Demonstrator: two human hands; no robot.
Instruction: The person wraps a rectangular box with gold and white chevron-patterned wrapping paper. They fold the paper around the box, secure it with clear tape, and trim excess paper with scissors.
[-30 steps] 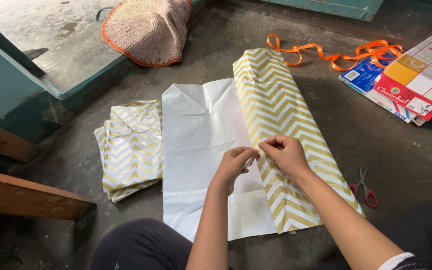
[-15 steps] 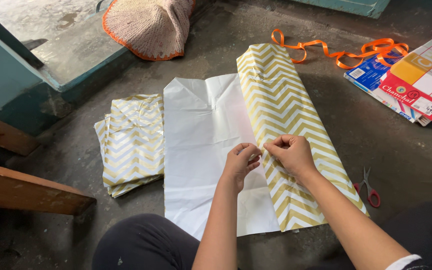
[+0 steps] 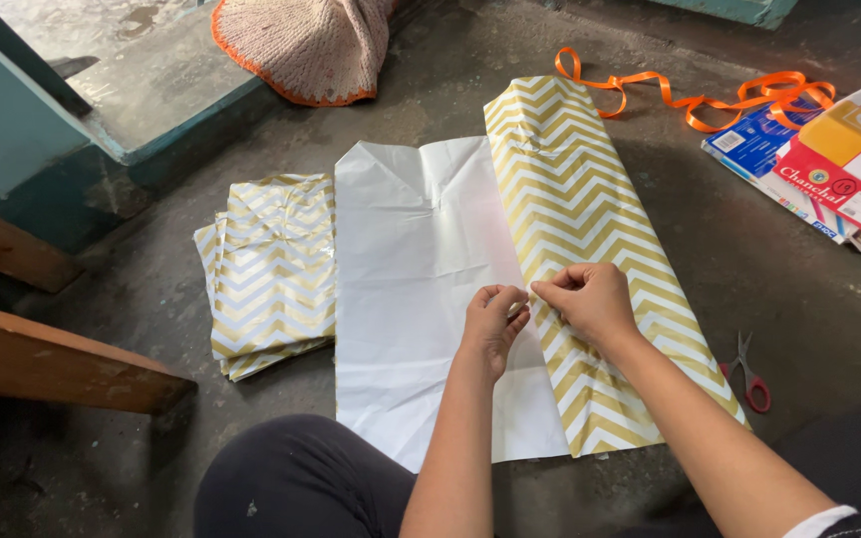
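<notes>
The wrapping paper sheet [image 3: 430,299] lies flat on the concrete floor [image 3: 779,289] at the centre of the frame, white side up. Its right portion is folded over as a gold-and-white chevron flap [image 3: 580,219] running from upper centre to lower right.

Risks, largest item first:
- Sheet: it is thin and already creased near its top edge. A sideways pull at the seam can skew the flap or tear the paper.
- Floor: the surface looks rough and dusty. Pressing or dragging the sheet may scuff or soil it.
- Folded stack of chevron paper [image 3: 271,269], centre left: it lies just beside the sheet's left edge, apart from it. A shifted sheet could ride over it.
- Orange ribbon [image 3: 690,95], upper right: loose coils lie near the flap's top end and may snag.
- Scissors [image 3: 746,374], right of centre: red-handled, near the right forearm. An arm sweep could strike them.

Grip state: the left hand [image 3: 493,321] and right hand [image 3: 590,299] meet at the flap's inner edge. Each grip is pinched together on that edge; whether a small item is held between the fingertips cannot be told.

Containers: none shows open contents. Flat printed cardboard packets [image 3: 839,164] lie stacked at the upper right edge. A knitted cloth bundle [image 3: 311,45] sits at the top; its contents are hidden.
</notes>
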